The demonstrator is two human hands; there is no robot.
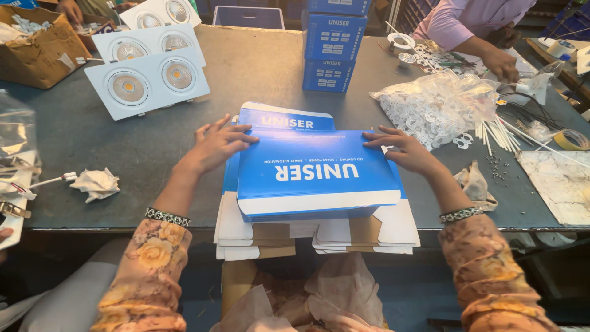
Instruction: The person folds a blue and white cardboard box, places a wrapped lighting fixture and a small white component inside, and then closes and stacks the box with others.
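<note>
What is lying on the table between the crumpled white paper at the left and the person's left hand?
Nothing: in the head view the grey table is bare between the crumpled white paper and the left hand.

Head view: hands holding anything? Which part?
Left hand and right hand press on the top flat blue carton, at its far corners; no full grasp visible.

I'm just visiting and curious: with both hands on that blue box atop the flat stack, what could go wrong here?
The stack of flat cartons overhangs the table edge, so it might slide off. The blue box is steadied only by fingertips of the left hand and right hand, so it could shift.
</note>
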